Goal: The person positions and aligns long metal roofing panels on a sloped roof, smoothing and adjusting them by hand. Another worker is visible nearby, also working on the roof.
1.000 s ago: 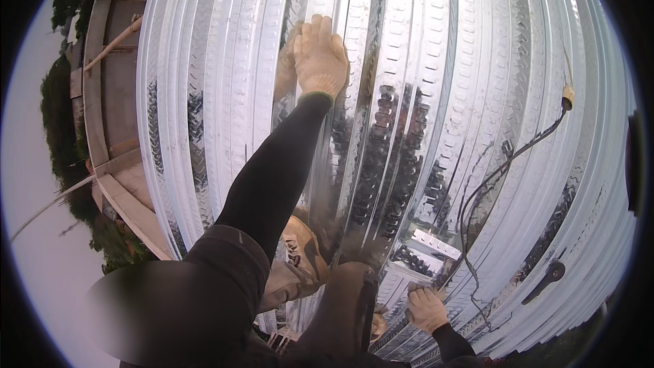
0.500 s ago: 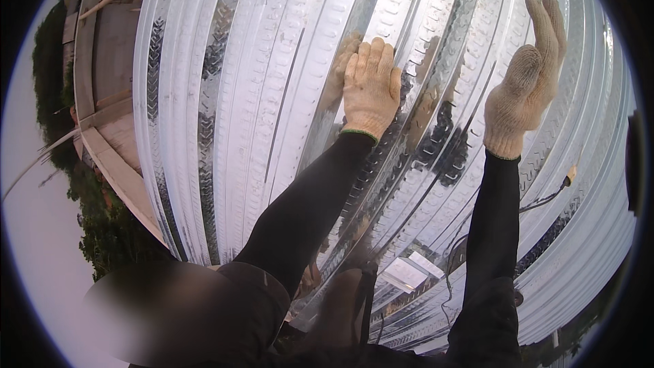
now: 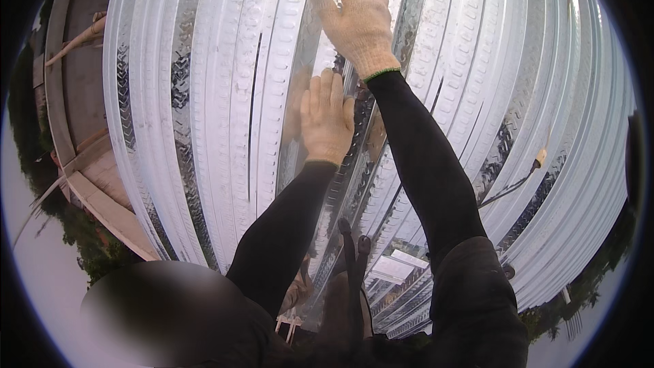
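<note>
My left hand (image 3: 327,119), in a knitted cream work glove, lies flat with its fingers stretched out on shiny ribbed metal decking sheets (image 3: 225,95). The dimpled surface mirrors the glove faintly beside it. Just beyond it is my right hand (image 3: 361,20), gloved alike, with fingers spread and thumb out to the left. It is over a raised rib near the top edge; whether it touches the metal I cannot tell. Neither hand holds anything. Black sleeves cover both forearms.
A dark cable (image 3: 507,189) with a yellowish end lies on the sheets at right. Left of the sheets are wooden boards (image 3: 102,201) and a pole (image 3: 78,42). Two black-tipped strips (image 3: 354,245) stand near my body. Trees (image 3: 102,249) show beyond; a blurred rounded shape fills the lower left.
My right hand has swung left and away from me, from raised at the right to beyond my left hand. My left hand sits lower and farther left in view; the view has shifted too.
</note>
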{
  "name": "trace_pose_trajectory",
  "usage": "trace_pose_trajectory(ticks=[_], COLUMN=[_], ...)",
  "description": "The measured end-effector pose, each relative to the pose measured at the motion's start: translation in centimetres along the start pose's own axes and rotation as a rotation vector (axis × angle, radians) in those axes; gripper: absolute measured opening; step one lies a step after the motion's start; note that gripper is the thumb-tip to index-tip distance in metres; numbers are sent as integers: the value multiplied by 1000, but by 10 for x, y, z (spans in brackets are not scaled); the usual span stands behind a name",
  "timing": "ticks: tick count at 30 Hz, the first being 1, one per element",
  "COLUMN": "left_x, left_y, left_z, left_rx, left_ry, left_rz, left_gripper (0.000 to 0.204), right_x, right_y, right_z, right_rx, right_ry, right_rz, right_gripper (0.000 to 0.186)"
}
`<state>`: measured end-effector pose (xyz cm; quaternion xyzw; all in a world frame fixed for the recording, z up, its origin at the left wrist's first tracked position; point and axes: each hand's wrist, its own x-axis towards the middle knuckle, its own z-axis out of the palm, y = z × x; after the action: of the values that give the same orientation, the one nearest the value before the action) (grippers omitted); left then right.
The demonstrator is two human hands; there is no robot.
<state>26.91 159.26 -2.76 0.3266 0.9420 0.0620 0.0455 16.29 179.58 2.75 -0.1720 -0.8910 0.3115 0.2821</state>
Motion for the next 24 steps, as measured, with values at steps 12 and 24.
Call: trace_pose_trajectory(ticks=[12, 24], left_x=[0, 374], left_y=[7, 50], left_z=[-9, 32], left_rx=[-126, -11], left_ry=[44, 286], left_rz=[-3, 105], left_gripper=[66, 66], right_x=[-31, -10], right_y=[124, 107], right_z=[-93, -107], right_rx=[-683, -577], right_ry=[-128, -273], right_rz=[131, 281], right_gripper=[58, 75])
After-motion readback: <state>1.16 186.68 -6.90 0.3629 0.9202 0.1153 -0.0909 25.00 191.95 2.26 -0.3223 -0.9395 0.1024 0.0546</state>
